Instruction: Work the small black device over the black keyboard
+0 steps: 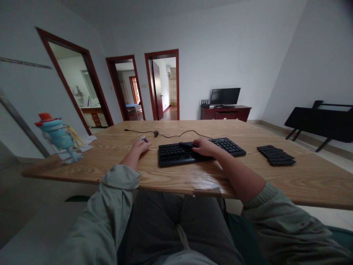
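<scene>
A black keyboard (176, 156) lies on the wooden table in front of me, its keys facing up. Over its middle, my right hand (205, 147) is closed on a dark, elongated object (186, 145), whose kind I cannot make out. My left hand (140, 146) rests on the table left of the keyboard, fingers curled round a small purple object with a pale end (144, 139). A thin black cable (176, 136) with a bundled knot runs behind the keyboard and ends in a plug at the left.
On the table's (176, 180) right side lies a pile of flat black pieces (276, 155). A blue bottle with a red top (58, 136) stands at the left edge, near some white papers (87, 142). A clear patch of tape (208, 192) covers part of the front edge.
</scene>
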{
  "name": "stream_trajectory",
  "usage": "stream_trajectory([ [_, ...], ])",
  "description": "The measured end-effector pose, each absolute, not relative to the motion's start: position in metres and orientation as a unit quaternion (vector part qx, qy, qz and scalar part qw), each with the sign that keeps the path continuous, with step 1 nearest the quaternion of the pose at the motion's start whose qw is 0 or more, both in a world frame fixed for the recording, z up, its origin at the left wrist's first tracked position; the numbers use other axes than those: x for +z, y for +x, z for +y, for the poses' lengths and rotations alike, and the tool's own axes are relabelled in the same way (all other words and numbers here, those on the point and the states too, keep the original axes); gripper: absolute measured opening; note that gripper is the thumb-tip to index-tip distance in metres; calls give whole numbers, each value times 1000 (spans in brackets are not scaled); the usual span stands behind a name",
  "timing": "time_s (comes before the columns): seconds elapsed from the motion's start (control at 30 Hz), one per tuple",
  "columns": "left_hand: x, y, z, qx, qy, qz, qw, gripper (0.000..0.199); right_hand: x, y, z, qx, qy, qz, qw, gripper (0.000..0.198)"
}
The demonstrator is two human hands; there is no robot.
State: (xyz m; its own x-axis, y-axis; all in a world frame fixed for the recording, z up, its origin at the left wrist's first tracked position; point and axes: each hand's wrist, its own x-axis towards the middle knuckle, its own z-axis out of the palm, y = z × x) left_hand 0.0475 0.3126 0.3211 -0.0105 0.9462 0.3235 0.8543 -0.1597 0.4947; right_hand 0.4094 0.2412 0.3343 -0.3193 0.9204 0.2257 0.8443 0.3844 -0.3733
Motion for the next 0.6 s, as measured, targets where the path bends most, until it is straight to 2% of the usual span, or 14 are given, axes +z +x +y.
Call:
stream_trajectory([
  [0.07,321,46,312,291,708,641,47,11,336,410,241,100,-547,-797,235,25],
  [0.17,321,47,315,258,710,655,2,10,342,411,241,127,-537,-763,338,32],
  [0.3,321,49,317,262,712,651,16,10,352,411,240,165,-505,-708,465,38],
  [0.6,339,64,306,236,682,689,60,16,351,411,237,134,-510,-687,500,36],
])
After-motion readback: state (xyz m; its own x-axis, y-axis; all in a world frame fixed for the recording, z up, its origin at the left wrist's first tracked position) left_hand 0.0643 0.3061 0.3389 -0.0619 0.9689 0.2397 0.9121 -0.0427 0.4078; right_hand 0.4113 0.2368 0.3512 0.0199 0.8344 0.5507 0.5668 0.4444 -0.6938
